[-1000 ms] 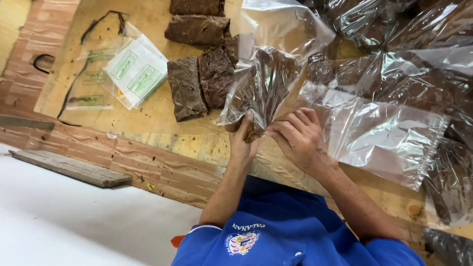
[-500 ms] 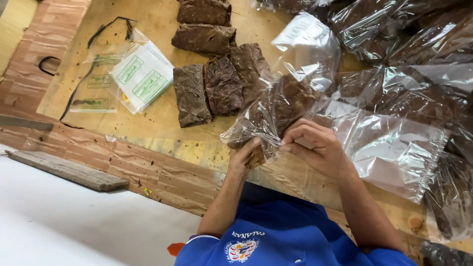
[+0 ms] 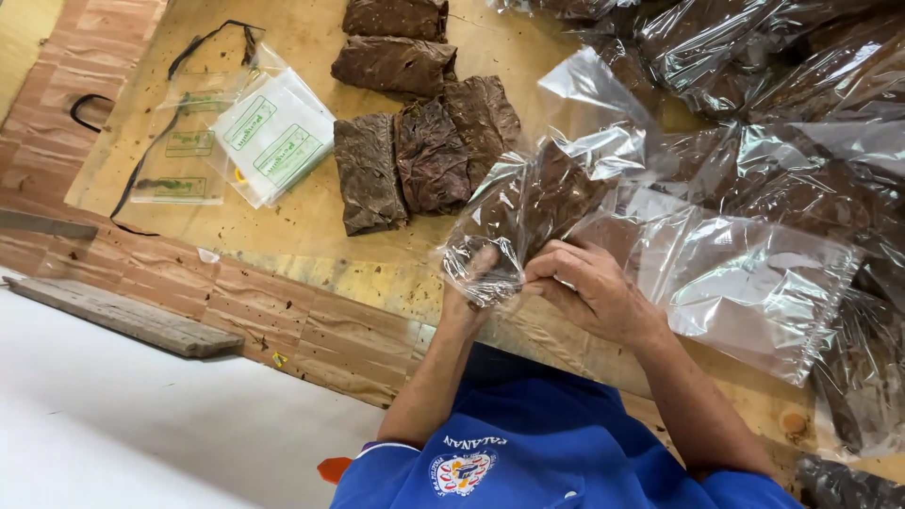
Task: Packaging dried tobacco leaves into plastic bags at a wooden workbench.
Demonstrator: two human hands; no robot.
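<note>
While both hands [image 3: 528, 283] pinch it, clear bag [image 3: 537, 203] crinkled, brown leaves inside.

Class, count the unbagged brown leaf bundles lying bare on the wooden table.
5: two at the top, and; three side by side below. Others may be hidden under bags.

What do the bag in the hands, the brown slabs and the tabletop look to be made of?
Bag: thin clear plastic film, glossy, judging by its crinkles and glare; both the left hand and the right hand grip its bunched end. Brown slabs: probably pressed dried leaves, matte, with veined, wrinkled faces. Tabletop: likely plywood, bare and stained, with grain and scattered crumbs showing.
</note>
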